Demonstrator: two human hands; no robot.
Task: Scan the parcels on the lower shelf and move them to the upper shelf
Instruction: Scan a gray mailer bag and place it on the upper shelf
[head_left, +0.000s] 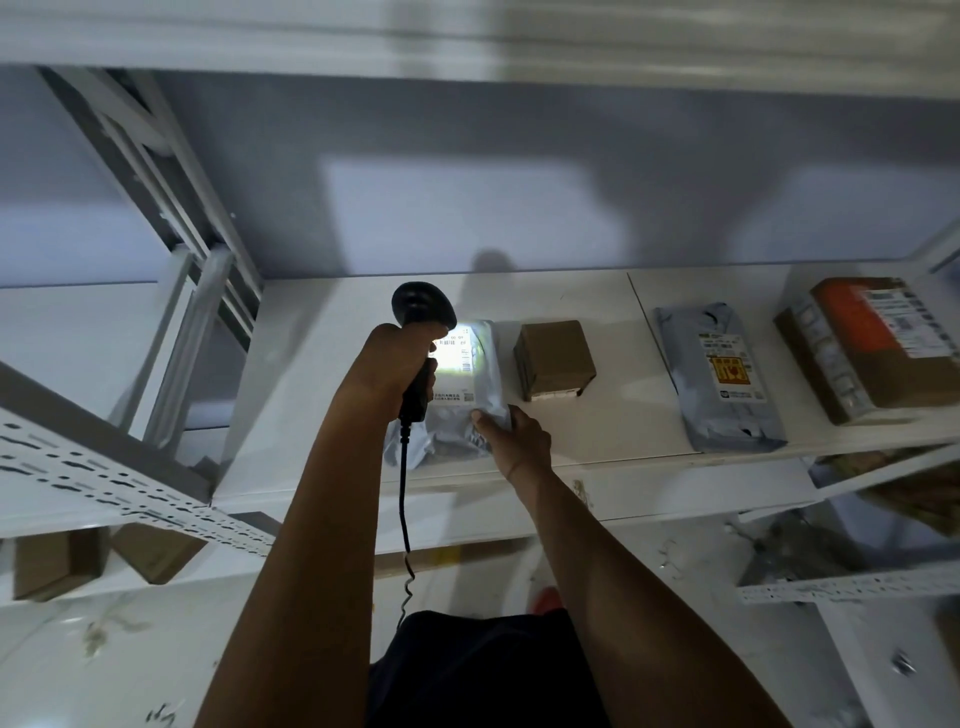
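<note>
Grey parcel on white shelf against grey wall: right hand pinches it, left hand grips scanner.

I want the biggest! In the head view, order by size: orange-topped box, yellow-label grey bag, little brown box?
1. orange-topped box, though the picture's edge crops it
2. yellow-label grey bag
3. little brown box

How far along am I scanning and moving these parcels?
Done: cannot tell; the top of the upper shelf is hidden. In hand: the left hand aims the scanner, lighting the label of the grey mailer the right hand grips. Left, likely: the small brown box, second grey mailer and orange-labelled box beside it.
</note>
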